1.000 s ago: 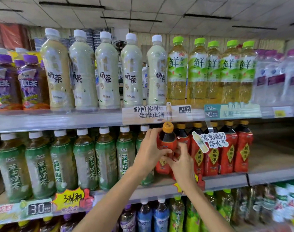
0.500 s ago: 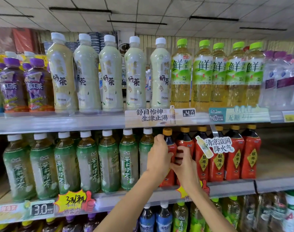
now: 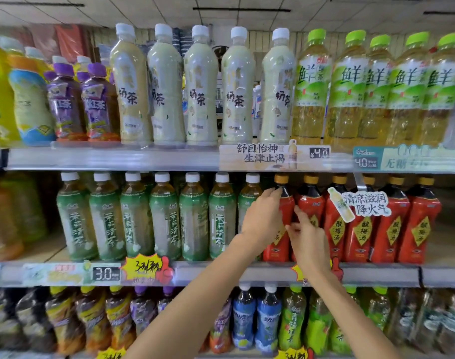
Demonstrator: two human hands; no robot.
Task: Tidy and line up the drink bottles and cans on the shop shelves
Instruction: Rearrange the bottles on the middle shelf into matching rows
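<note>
The sour plum drink bottle (image 3: 288, 203), red-labelled with an orange cap, stands upright on the middle shelf (image 3: 190, 270). It is the leftmost of a row of six matching bottles (image 3: 389, 229) and sits level with them at the shelf's front edge. The next one stands just beside it on the right.

The left hand (image 3: 264, 218) is curled round the bottle's left side, with its fingertips on the dark shoulder just below the cap. Its thumb is hidden. The right hand (image 3: 310, 244) comes in from lower right with thumb and forefinger spread apart. The thumb lies across the front of the label, and the forefinger points up along the gap between this bottle and its neighbour. Its other fingers are out of sight.

Just left of the held bottle runs a row of green-labelled jasmine tea bottles (image 3: 164, 216) with white caps, upright and close together. A cloud-shaped paper tag (image 3: 363, 206) hangs in front of the red row.

On the top shelf (image 3: 117, 158) stand pale milk tea bottles (image 3: 200, 94) and, to their right, green-capped green tea bottles (image 3: 348, 94). A price label (image 3: 319, 152) on the rail there reads 4.0. Another price label (image 3: 106, 273) on the middle shelf rail, left, reads 3.0. Blue-labelled bottles (image 3: 257, 322) stand on the shelf below, between the two forearms.
</note>
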